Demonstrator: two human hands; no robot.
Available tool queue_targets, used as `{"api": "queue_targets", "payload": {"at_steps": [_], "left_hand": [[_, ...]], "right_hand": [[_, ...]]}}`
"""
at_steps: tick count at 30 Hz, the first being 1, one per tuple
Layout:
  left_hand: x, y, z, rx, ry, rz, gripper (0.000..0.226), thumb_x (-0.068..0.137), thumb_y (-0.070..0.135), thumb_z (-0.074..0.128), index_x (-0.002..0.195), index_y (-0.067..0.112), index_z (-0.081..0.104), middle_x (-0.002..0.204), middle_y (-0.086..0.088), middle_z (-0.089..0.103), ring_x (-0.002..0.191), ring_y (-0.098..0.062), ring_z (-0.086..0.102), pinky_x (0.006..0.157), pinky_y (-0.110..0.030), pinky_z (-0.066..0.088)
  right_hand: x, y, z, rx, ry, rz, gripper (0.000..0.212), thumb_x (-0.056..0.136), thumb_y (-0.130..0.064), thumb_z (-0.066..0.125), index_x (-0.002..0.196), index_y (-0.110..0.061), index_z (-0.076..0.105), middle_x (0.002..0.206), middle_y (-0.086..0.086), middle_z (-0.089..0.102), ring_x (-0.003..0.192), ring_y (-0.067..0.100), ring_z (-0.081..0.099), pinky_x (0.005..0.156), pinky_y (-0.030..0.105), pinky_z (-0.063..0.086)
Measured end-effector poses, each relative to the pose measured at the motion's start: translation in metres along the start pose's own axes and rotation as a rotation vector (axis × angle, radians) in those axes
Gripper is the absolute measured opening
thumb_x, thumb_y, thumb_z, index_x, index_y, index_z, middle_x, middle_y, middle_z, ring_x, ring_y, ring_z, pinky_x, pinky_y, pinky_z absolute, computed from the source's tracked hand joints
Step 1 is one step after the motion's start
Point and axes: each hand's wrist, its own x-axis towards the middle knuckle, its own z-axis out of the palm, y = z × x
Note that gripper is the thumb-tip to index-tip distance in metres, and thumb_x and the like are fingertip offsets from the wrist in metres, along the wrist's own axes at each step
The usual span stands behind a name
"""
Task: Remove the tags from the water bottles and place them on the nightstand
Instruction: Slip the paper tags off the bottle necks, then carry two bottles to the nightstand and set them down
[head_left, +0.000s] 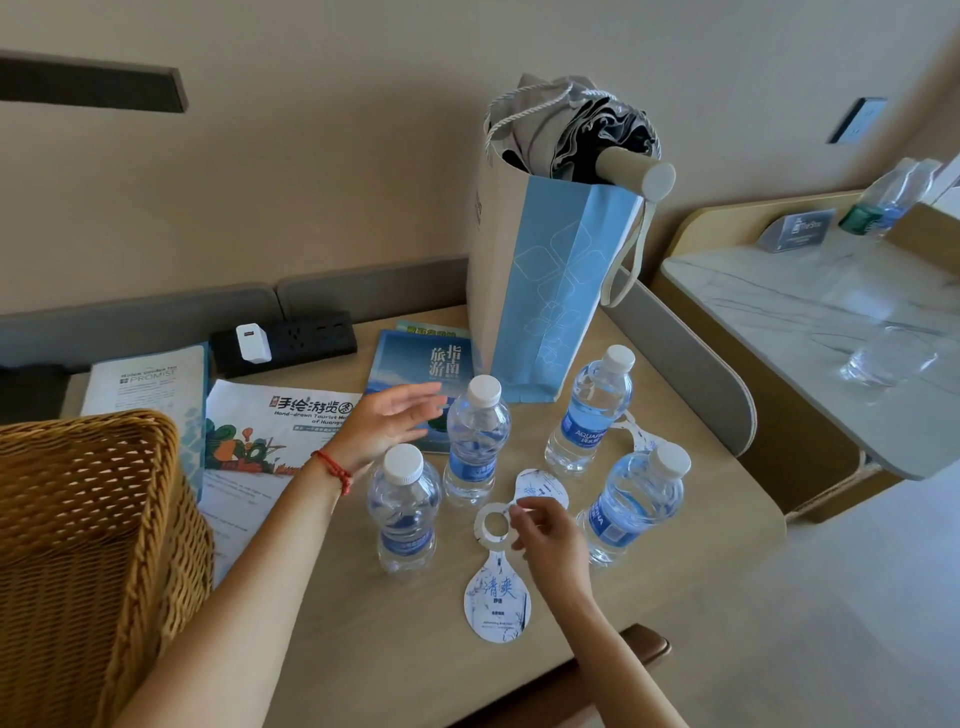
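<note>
Several clear water bottles with white caps stand on the wooden table (727, 519): a front left bottle (404, 512), a middle one (477, 436), a back right one (592, 410) and a front right one (636, 501). My right hand (548, 538) pinches the ring of a white paper tag (496, 605) that lies flat between the bottles. A second tag (543, 486) lies just behind my fingers, its neck meeting the same ring. A third tag (641, 439) lies between the two right bottles. My left hand (389, 421) hovers open beside the middle bottle, holding nothing.
A tall blue paper bag (550, 312) with an umbrella stands behind the bottles. Brochures (280, 421) and a power strip (291, 338) lie at the left. A wicker basket (78, 545) fills the near left. A marble counter (779, 306) at the right holds a glass (891, 358) and another bottle (891, 200).
</note>
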Motion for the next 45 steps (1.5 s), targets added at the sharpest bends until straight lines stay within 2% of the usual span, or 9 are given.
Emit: {"api": "queue_targets", "payload": {"at_steps": [2, 6, 9, 15, 20, 25, 33, 39, 45], "left_hand": [[-0.013, 0.005, -0.001, -0.007, 0.107, 0.042, 0.085, 0.055, 0.068, 0.069, 0.120, 0.016, 0.054, 0.112, 0.002, 0.064, 0.106, -0.012, 0.061, 0.081, -0.021, 0.054], [-0.048, 0.004, 0.006, -0.028, 0.333, 0.112, 0.044, 0.086, 0.051, 0.044, 0.113, 0.019, 0.057, 0.106, 0.004, 0.066, 0.108, -0.014, 0.061, 0.086, -0.022, 0.052], [-0.078, 0.000, 0.015, 0.028, 0.431, 0.146, 0.075, 0.066, 0.080, 0.044, 0.113, 0.024, 0.057, 0.105, 0.012, 0.065, 0.102, -0.001, 0.061, 0.084, -0.017, 0.049], [-0.109, -0.016, 0.034, 0.079, 0.503, 0.183, 0.098, 0.048, 0.087, 0.052, 0.122, 0.022, 0.051, 0.111, 0.022, 0.056, 0.100, 0.019, 0.053, 0.080, -0.003, 0.043], [-0.112, -0.026, 0.046, 0.060, 0.494, 0.150, 0.074, 0.049, 0.061, 0.077, 0.115, 0.041, 0.048, 0.119, 0.023, 0.052, 0.109, 0.014, 0.050, 0.086, -0.010, 0.044], [-0.105, -0.036, 0.050, 0.103, 0.546, 0.129, 0.077, 0.061, 0.009, 0.082, 0.126, 0.029, 0.044, 0.127, -0.002, 0.055, 0.115, -0.015, 0.054, 0.096, -0.033, 0.045], [-0.097, -0.042, 0.052, 0.075, 0.545, 0.126, 0.075, 0.060, 0.006, 0.082, 0.122, 0.032, 0.047, 0.125, -0.002, 0.057, 0.112, -0.013, 0.056, 0.093, -0.031, 0.047], [-0.095, -0.041, 0.052, 0.093, 0.612, 0.182, 0.068, 0.057, 0.003, 0.084, 0.106, 0.042, 0.057, 0.106, 0.011, 0.067, 0.100, -0.007, 0.064, 0.080, -0.018, 0.052], [-0.100, -0.027, 0.047, 0.068, 0.714, 0.226, 0.055, 0.055, 0.017, 0.086, 0.102, 0.034, 0.062, 0.103, 0.009, 0.069, 0.097, -0.006, 0.065, 0.078, -0.018, 0.054]], "right_hand": [[-0.002, -0.012, -0.001, 0.025, -0.007, -0.063, 0.009, 0.086, -0.023, 0.063, 0.093, -0.018, 0.064, 0.080, -0.001, 0.069, 0.068, 0.012, 0.063, 0.060, 0.017, 0.046], [0.001, -0.039, -0.004, 0.051, 0.028, -0.199, 0.017, 0.081, -0.029, 0.068, 0.097, -0.026, 0.061, 0.085, -0.009, 0.065, 0.074, 0.001, 0.060, 0.060, 0.011, 0.047], [0.010, -0.054, -0.005, 0.032, 0.049, -0.278, 0.034, 0.078, -0.032, 0.071, 0.107, -0.021, 0.059, 0.097, -0.006, 0.062, 0.085, 0.006, 0.059, 0.063, 0.013, 0.046], [0.028, -0.066, 0.005, 0.014, -0.082, -0.359, 0.040, 0.078, -0.032, 0.072, 0.112, -0.030, 0.051, 0.107, -0.010, 0.056, 0.098, 0.009, 0.057, 0.075, 0.013, 0.043], [0.043, -0.064, 0.008, 0.008, -0.156, -0.358, 0.055, 0.076, -0.031, 0.074, 0.125, -0.023, 0.049, 0.111, -0.014, 0.052, 0.104, 0.009, 0.053, 0.085, 0.024, 0.044], [0.053, -0.064, 0.009, -0.025, -0.233, -0.366, 0.057, 0.073, -0.030, 0.076, 0.122, -0.026, 0.048, 0.109, -0.014, 0.054, 0.102, 0.012, 0.056, 0.086, 0.031, 0.050], [0.066, -0.064, 0.016, -0.122, -0.311, -0.361, 0.074, 0.069, -0.033, 0.079, 0.131, -0.024, 0.039, 0.119, -0.006, 0.054, 0.101, 0.010, 0.051, 0.084, 0.026, 0.044], [0.064, -0.065, 0.021, -0.120, -0.214, -0.411, 0.071, 0.064, -0.034, 0.081, 0.126, -0.024, 0.048, 0.102, -0.013, 0.055, 0.091, 0.006, 0.052, 0.069, 0.008, 0.037], [0.063, -0.075, 0.016, 0.003, -0.206, -0.394, 0.055, 0.064, -0.030, 0.082, 0.113, -0.020, 0.058, 0.097, -0.008, 0.067, 0.086, 0.005, 0.065, 0.072, 0.017, 0.050]]}}
